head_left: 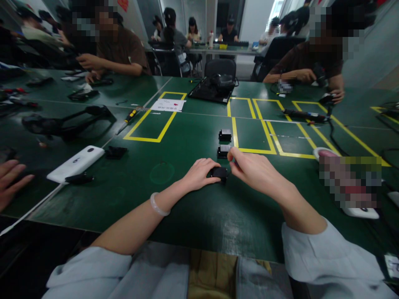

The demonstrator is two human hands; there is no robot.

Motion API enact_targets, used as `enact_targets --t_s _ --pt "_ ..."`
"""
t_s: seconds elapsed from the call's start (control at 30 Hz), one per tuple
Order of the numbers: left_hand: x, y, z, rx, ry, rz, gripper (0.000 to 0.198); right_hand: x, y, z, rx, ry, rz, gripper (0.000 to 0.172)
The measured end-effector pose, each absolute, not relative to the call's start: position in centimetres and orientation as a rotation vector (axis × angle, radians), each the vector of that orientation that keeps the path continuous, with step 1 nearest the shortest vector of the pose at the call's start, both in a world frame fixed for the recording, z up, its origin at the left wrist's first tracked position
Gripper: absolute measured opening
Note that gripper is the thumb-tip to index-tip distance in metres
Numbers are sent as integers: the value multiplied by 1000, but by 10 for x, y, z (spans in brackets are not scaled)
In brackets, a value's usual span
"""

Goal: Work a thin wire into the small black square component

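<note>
My left hand [199, 173] rests on the green table [174, 207], its fingers curled round a small black block [220, 173]. My right hand [252, 170] comes in from the right with thumb and forefinger pinched together just above that block's right end; what they pinch is too small to see. Two more small black blocks lie just beyond: one [223, 150] right behind my fingers, another [225, 134] farther back. A pale bracelet [158, 205] circles my left wrist.
Yellow tape rectangles [149, 124] mark the table ahead. A white device [76, 162] and black parts lie at left, a screwdriver [129, 117] beyond them, a black tray [215, 89] at the back. Other people sit round the table; someone's hand [11, 178] rests at far left.
</note>
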State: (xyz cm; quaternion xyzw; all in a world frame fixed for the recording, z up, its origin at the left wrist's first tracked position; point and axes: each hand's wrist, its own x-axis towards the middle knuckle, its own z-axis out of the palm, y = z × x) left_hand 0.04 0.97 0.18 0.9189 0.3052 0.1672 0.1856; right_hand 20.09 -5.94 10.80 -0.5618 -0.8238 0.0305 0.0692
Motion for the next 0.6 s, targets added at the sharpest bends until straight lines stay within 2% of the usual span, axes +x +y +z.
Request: enact_targets --t_s 0.2,0.43,0.6 --pt "1 11 -1 2595 858 472 38 198 -59 111 -1804 -2502 86 22" --pt "1 11 1 2586 857 459 37 202 -59 112 -1748 -2493 178 16" --pt "1 11 1 2588 860 466 37 200 -61 111 -1781 -2480 121 17"
